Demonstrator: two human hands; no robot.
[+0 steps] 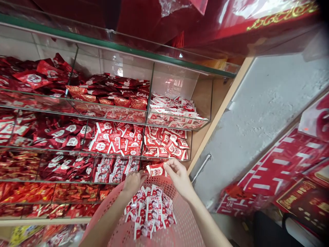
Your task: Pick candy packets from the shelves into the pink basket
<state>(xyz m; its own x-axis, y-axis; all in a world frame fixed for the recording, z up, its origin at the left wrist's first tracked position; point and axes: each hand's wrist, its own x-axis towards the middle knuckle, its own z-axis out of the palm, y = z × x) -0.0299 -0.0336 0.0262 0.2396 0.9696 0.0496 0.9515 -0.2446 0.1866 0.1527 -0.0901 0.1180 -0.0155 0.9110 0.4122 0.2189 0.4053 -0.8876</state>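
Note:
Both my hands hold one small red-and-white snack packet (156, 169) above a pink perforated basket (185, 223). My left hand (133, 181) pinches the packet's left edge. My right hand (178, 176) pinches its right top corner with fingers curled. The basket holds several similar red-and-white packets (149, 211). Just beyond the hands is the lower right bin of a glass-fronted display shelf (164, 147) filled with the same packets.
Tiered glass bins (77, 113) full of red wrapped sweets stretch to the left. A wooden shelf side panel (218, 113) and a grey wall (262, 113) stand to the right. Red decorations (282, 168) lean at the right, and red boxes (231, 24) hang overhead.

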